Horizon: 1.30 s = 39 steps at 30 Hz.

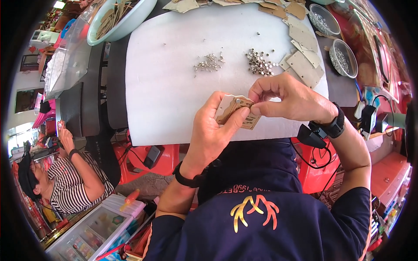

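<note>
The left hand (213, 130) gripped a small set of tan printed cards (231, 107) between thumb and fingers, held above the near edge of a white sheet (161, 95) on the dark counter (342, 91). The right hand (285, 98) had thumb and index finger pinched at the cards' right corner; whether a small fastener sat between those fingertips was hidden.

The likeliest trouble was slipping: the pieces looked thin, so a loose left grip could have let the layers slide and put their holes out of line. Pressing hard at that corner might have bent or split it. The loose metal studs (209, 64) and round metal caps (259, 61) lay in open heaps on the sheet, so a knock from a wrist or a tug on the sheet could have scattered or mixed them.

At the right, two round clear plastic tubs, the nearer tub (356, 69) and the farther tub (338, 27), held small silvery metal parts. A pale green basin (146, 17) at the far left held thin brown strips (114, 19). Beyond it, a clear plastic bin (82, 52) contained white material, too indistinct to identify.
</note>
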Tool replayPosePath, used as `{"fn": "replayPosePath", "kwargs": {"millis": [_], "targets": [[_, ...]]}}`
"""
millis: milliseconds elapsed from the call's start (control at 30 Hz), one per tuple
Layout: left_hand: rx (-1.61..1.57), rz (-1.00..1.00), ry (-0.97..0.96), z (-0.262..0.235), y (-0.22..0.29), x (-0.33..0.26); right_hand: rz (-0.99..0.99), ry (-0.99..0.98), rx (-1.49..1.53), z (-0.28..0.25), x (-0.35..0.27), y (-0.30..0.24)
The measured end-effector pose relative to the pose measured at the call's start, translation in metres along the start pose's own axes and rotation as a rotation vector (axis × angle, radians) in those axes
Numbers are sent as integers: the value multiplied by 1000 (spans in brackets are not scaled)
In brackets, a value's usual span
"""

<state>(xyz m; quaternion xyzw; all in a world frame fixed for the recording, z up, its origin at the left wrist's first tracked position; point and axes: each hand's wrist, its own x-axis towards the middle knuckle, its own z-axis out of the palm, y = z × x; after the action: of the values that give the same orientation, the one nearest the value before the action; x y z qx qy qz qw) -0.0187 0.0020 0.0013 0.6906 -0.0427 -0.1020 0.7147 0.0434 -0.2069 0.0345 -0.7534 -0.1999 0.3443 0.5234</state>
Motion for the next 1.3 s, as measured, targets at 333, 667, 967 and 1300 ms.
{"fn": "replayPosePath", "kwargs": {"millis": [333, 667, 967, 1300], "targets": [[55, 77, 16, -3, 1, 8, 45, 30, 142, 2, 7, 6], [-316, -52, 96, -14, 4, 11, 30, 73, 161, 7, -2, 3], [-487, 31, 64, -12, 9, 3, 33, 145, 411, 19, 4, -5], [-373, -13, 199, -23, -10, -32, -50, 142, 87, 47, 22, -16]]}}
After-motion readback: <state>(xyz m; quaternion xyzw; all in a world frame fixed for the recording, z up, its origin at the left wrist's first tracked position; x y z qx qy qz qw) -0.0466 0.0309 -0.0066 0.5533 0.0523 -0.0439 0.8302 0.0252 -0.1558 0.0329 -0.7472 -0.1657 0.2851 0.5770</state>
